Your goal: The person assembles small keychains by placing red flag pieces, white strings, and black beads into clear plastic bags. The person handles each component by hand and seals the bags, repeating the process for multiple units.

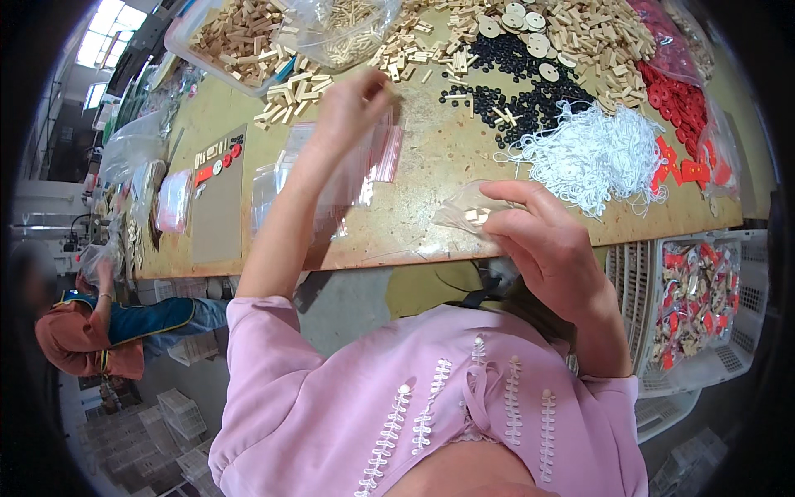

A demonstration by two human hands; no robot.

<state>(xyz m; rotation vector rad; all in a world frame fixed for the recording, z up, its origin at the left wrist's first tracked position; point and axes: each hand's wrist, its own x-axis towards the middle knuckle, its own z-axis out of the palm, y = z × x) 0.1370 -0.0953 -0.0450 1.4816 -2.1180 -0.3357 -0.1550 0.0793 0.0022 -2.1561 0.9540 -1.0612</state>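
One clear plastic bag (454, 207) containing pale wooden blocks (476, 215) is pinched by the right hand (548, 244) near the table (385, 225)'s front edge, seemingly for steadiness; left hand (352, 108), grip indeterminable, hovers beside loose rectangular wooden sticks (291, 99).

Downward head-height fisheye over worktable (421, 170)

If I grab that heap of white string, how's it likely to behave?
The white string heap looks floppy, its strands looping limply. Seemingly tangled, it would probably lift as a clump, and might drag black pieces at its edge.
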